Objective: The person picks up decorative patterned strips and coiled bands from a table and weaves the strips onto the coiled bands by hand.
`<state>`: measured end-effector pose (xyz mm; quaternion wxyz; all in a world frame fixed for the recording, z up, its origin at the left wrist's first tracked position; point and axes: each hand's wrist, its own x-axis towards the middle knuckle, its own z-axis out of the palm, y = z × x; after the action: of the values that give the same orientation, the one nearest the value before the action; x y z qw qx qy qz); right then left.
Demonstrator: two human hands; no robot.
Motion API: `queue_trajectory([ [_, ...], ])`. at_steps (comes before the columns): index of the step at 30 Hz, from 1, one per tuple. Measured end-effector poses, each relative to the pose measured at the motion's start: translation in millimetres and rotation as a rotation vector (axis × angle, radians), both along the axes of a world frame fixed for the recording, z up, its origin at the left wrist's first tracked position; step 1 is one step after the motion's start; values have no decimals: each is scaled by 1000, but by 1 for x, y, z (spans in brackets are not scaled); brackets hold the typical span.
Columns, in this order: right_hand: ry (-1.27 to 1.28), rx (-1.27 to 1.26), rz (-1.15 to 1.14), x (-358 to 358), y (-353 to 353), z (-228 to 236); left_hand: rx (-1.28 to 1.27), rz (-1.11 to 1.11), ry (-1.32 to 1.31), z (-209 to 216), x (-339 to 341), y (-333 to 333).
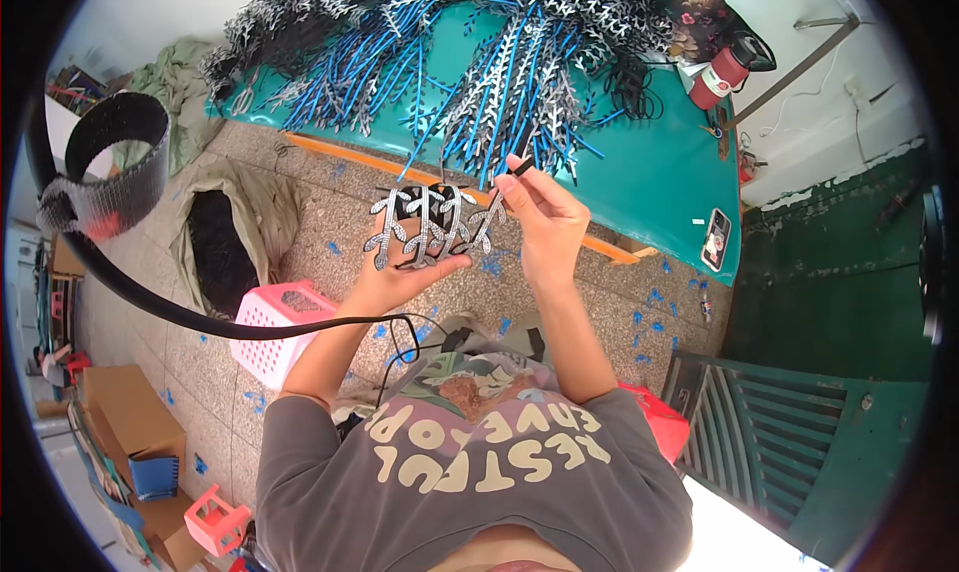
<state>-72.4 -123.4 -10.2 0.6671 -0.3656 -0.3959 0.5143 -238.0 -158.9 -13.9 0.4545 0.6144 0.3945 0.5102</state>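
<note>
A leafy silver strip point(425, 222) loops around the left hand point(392, 280), whose grip I cannot tell; the right hand point(549, 222) pinches the strip's end near the green table point(649, 177). A black cable point(180, 314) crosses before the pink basket point(272, 344); heaped strips point(524, 82) crowd the tabletop.

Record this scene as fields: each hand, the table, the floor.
Left hand: holding coiled silver-and-black leaf-patterned trim
Right hand: pinching a slim black piece; its link to the coil is unclear
Green-topped table: heaped leafy trim with blue strands, red cylindrical flask, phone
Speckled floor: blue scraps, brown cardboard box
</note>
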Motion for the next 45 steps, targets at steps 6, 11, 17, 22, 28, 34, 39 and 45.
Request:
queue_trajectory([
  [6, -10, -13, -66, 2, 16, -10, -88, -14, 56, -13, 0, 20],
  [11, -18, -61, -72, 17, 43, -17, -104, -83, 204, -28, 2, 51],
  [17, 32, -147, -9, 44, 91, -21, -331, -66, -10, -38, 26, 94],
  [22, 75, -198, 67, 65, 149, -25, -321, -23, 165, -43, 46, 139],
  [28, 267, -407, 294, 101, 227, -34, -341, 53, 149, -40, 82, 191],
  [34, 29, -355, 530, 111, 250, -53, -293, 89, 77, -41, 106, 232],
  [39, 217, -539, 307, 152, 323, -66, -505, 0, 171, -38, 105, 256],
  [45, -856, 287, 261, 151, 323, -58, -577, -156, 218, -52, 74, 312],
])
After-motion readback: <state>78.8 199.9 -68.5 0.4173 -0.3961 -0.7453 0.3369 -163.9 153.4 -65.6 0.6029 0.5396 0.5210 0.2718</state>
